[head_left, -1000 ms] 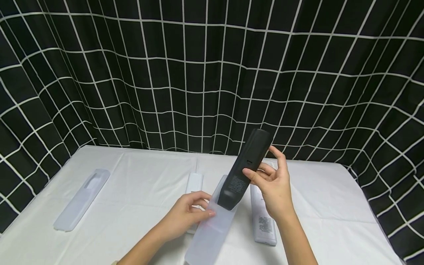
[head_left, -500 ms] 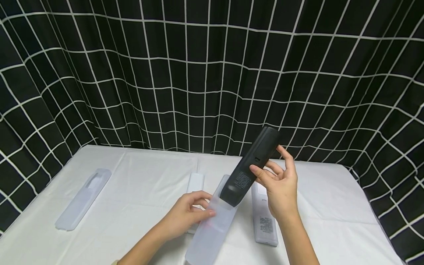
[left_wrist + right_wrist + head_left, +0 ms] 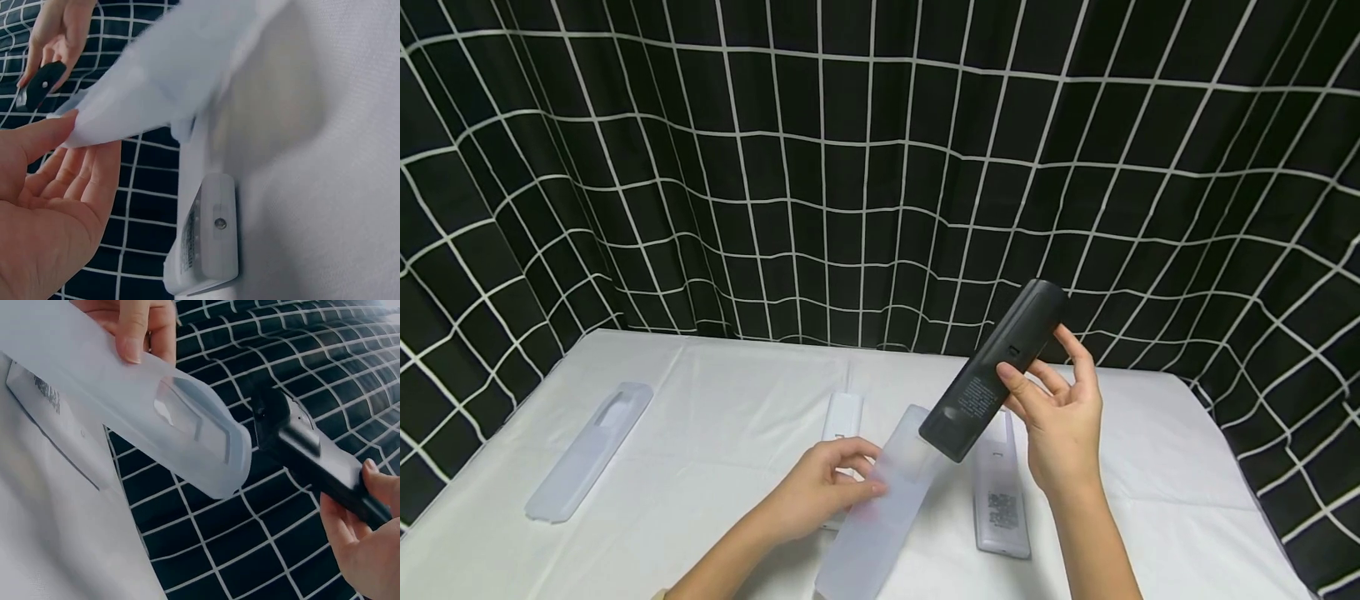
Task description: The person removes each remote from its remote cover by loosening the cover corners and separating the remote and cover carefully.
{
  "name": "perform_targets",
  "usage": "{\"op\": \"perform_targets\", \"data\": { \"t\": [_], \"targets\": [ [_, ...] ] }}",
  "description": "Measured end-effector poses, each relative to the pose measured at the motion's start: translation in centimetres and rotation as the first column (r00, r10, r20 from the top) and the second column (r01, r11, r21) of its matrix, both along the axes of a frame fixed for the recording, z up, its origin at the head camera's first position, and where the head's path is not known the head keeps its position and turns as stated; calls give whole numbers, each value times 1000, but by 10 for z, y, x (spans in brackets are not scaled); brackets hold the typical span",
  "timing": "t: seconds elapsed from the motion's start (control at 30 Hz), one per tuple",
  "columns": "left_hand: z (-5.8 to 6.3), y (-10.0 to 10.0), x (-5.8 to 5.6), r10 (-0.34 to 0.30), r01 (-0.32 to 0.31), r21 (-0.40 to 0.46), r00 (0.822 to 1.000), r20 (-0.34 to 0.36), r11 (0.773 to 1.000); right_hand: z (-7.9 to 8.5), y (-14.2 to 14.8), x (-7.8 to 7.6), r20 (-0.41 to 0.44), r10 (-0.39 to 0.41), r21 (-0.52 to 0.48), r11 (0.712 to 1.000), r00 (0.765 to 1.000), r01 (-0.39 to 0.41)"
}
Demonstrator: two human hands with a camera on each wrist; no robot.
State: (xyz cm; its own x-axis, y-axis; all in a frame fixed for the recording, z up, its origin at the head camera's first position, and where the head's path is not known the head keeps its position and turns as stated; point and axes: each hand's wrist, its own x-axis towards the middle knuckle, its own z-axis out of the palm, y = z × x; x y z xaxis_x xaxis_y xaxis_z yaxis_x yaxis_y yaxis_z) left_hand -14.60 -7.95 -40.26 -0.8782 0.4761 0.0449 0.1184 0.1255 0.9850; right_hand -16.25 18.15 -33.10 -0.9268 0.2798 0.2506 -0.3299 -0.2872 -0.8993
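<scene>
My right hand [image 3: 1063,421] holds a black remote control [image 3: 992,375] between thumb and fingers, its printed back facing up and tilted. My left hand [image 3: 827,487] pinches a translucent remote cover [image 3: 880,517] by its side. In the right wrist view, a narrow gap separates the remote's end [image 3: 294,437] from the cover's rounded end [image 3: 234,465], which has a window-like opening. Seen from the left wrist, the thumb presses the cover [image 3: 156,75] against the fingers. Behind the left hand lies a white remote control [image 3: 844,414], partly hidden.
A second white remote [image 3: 1000,508], with a printed code on its back, lies below the right hand. Another translucent cover [image 3: 587,454] rests at the left of the white-clothed table [image 3: 722,417]. A black curtain [image 3: 850,183] with a white grid hangs around the table.
The black remote has moved up and right with my right hand, out of its overlap with the cover's upper part. My left hand stays nearly in place, still pinching the cover.
</scene>
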Motion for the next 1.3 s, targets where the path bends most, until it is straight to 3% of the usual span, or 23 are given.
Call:
{"op": "perform_targets", "data": {
  "t": [0.43,0.8,1.3],
  "targets": [
    [6,-9,-3,8,-8,13,1000,-9,1000,-4,-1,-1,61,45,68,996,997,-49],
    [12,-24,-10,87,-88,-14,996,-26,996,-13,-11,-3,136,95,190,974,986,-120],
    [27,-59,-19,154,-154,10,987,-44,988,-30,-21,-11,241,153,259,942,959,-215]
  ]
}}
